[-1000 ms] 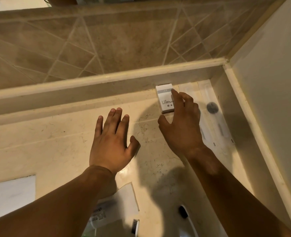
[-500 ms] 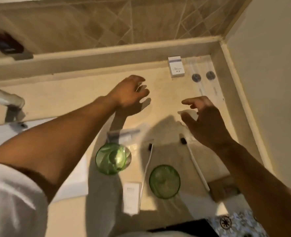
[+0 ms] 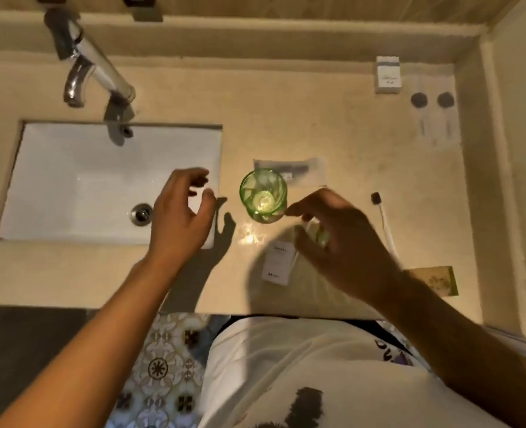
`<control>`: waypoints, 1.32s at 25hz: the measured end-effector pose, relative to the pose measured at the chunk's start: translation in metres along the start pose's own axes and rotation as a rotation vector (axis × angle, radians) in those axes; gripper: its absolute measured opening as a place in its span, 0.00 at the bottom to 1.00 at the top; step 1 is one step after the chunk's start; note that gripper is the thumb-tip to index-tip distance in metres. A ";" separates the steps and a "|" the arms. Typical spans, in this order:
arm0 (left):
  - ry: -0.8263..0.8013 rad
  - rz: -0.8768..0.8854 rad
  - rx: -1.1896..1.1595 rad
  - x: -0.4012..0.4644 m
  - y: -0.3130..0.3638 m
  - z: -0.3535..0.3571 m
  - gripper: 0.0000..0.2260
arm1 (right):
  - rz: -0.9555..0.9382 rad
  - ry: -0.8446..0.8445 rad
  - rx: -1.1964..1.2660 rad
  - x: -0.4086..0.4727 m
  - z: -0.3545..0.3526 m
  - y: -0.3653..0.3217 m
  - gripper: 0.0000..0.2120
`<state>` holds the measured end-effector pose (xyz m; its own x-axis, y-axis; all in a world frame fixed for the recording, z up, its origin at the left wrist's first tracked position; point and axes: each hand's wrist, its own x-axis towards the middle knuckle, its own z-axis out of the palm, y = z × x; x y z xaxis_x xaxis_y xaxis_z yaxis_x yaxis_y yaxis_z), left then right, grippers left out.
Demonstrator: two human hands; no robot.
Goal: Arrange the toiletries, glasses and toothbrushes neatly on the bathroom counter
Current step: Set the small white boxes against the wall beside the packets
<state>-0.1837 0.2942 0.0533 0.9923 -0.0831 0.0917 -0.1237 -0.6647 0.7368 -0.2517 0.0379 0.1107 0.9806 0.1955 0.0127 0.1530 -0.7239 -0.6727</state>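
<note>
A green glass [image 3: 263,196] stands upright on the beige counter [image 3: 348,134], right of the sink. My left hand [image 3: 181,217] hovers just left of it, empty, with its fingers curled apart. My right hand [image 3: 339,242] is spread like a claw over a second green glass [image 3: 322,237], which is mostly hidden; I cannot tell if they touch. A white toothbrush [image 3: 385,223] with a black head lies to the right. A small white box [image 3: 277,264] lies by my right thumb. A clear packet [image 3: 289,168] lies behind the first glass.
A white box [image 3: 387,75] and two clear sachets with dark caps [image 3: 419,100] sit neatly at the back right corner. A tan soap box [image 3: 437,279] lies near the front edge. The white sink [image 3: 70,180] and chrome faucet [image 3: 91,63] fill the left.
Both hands have drawn back from the back of the counter. The right hand has dropped over the second glass, and the left hand has come beside the first. The view has widened.
</note>
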 end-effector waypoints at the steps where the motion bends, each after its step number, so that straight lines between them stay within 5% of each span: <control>1: -0.023 -0.059 0.033 -0.026 -0.014 0.001 0.16 | -0.015 -0.089 -0.022 -0.010 0.015 -0.005 0.12; 4: -0.244 -0.060 0.198 -0.082 -0.046 0.023 0.21 | -0.060 -0.338 -0.234 -0.030 0.061 -0.009 0.14; 8: -0.502 0.037 0.482 -0.113 -0.057 0.061 0.30 | 0.024 -0.408 -0.566 -0.035 0.101 0.004 0.22; 19: -0.438 0.054 0.449 -0.108 -0.060 0.063 0.27 | 0.014 -0.328 -0.518 -0.015 0.094 0.003 0.24; 26: -0.119 0.061 0.229 0.010 -0.035 0.055 0.16 | -0.132 0.166 -0.299 0.016 0.015 0.028 0.24; 33: -0.234 0.297 0.298 0.176 0.024 0.092 0.16 | 0.295 0.092 -0.253 0.087 -0.063 0.140 0.32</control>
<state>-0.0126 0.1948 0.0256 0.8916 -0.4436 0.0905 -0.4302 -0.7679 0.4745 -0.1369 -0.0879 0.0637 0.9921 -0.0971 -0.0794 -0.1227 -0.8824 -0.4542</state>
